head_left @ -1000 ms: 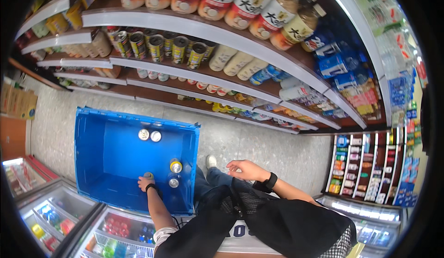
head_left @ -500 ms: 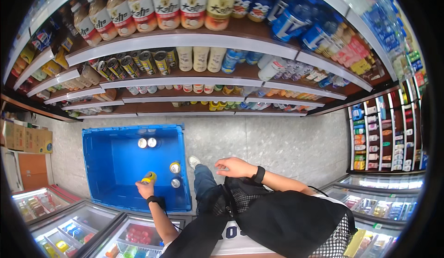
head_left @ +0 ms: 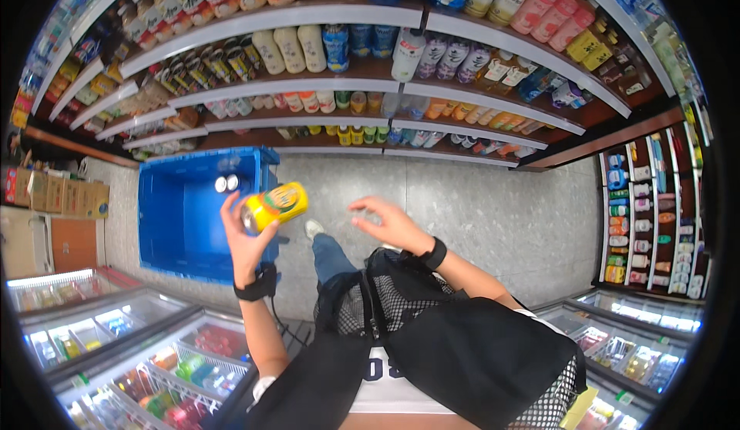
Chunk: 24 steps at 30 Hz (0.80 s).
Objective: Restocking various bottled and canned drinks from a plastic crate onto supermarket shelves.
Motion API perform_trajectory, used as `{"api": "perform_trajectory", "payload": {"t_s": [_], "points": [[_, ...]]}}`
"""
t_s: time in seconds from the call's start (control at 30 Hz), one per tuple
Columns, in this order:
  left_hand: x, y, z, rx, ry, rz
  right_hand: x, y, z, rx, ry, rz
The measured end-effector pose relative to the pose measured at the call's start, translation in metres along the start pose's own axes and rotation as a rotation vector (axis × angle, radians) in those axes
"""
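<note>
head view: left hand (head_left: 245, 239) is raised in front of the shelves (head_left: 308, 91), fingers wrapped around a yellow can (head_left: 274, 206). the can lies on its side, top end facing the camera, body pointing right and slightly up. the grip is closed on the can from below and behind, thumb on the near side, fingers curling over the far side. holding it sideways like that leaves the printed side turned up, readable from above. a dark wristband sits on that wrist.

right hand (head_left: 389, 222) hangs out in front at about the same height, palm down, fingers loosely spread, nothing in it and touching nothing. there is a clear gap between it and the can. it also wears a dark band at the wrist.

blue crate (head_left: 181, 222) sits on the grey floor (head_left: 478, 206) just left of the left hand, against the base of the shelves. two more cans (head_left: 227, 183) stand upright in it near its far wall, tops up; the rest of its bottom shows bare blue. placed there, the crate is within arm's reach of both the person and the lower shelves.

the shelves are stocked in rows: bottles on the upper levels, small cans and cups lower down. glass-topped freezers (head_left: 116, 330) run along the lower left and right. a black mesh bag (head_left: 462, 337) hangs against the person's front.
</note>
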<state>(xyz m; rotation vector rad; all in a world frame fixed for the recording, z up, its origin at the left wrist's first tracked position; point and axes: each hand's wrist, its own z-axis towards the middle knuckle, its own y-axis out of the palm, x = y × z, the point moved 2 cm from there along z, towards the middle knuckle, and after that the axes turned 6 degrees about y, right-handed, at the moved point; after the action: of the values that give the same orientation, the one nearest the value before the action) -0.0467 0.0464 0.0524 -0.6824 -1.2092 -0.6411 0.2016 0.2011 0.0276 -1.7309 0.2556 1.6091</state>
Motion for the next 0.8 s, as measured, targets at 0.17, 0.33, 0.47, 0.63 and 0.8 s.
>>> {"api": "perform_trajectory", "payload": {"t_s": [0.17,0.33,0.47,0.63,0.8], "points": [[0.054,0.110,-0.038,-0.239,-0.012,-0.429,-0.025,-0.078,-0.066,0.082,0.026,0.126],[0.085,0.165,-0.036,-0.376,-0.022,-0.650,-0.035,-0.098,-0.092,0.016,0.044,0.373],[0.090,0.204,-0.040,-0.446,-0.090,-0.728,-0.044,-0.104,-0.108,-0.035,0.058,0.253],[0.081,0.225,-0.051,-0.508,-0.230,-0.756,-0.036,-0.121,-0.117,0.008,0.039,0.177],[0.073,0.235,-0.061,-0.696,-0.225,-0.643,-0.029,-0.134,-0.118,0.233,-0.003,0.121]]}}
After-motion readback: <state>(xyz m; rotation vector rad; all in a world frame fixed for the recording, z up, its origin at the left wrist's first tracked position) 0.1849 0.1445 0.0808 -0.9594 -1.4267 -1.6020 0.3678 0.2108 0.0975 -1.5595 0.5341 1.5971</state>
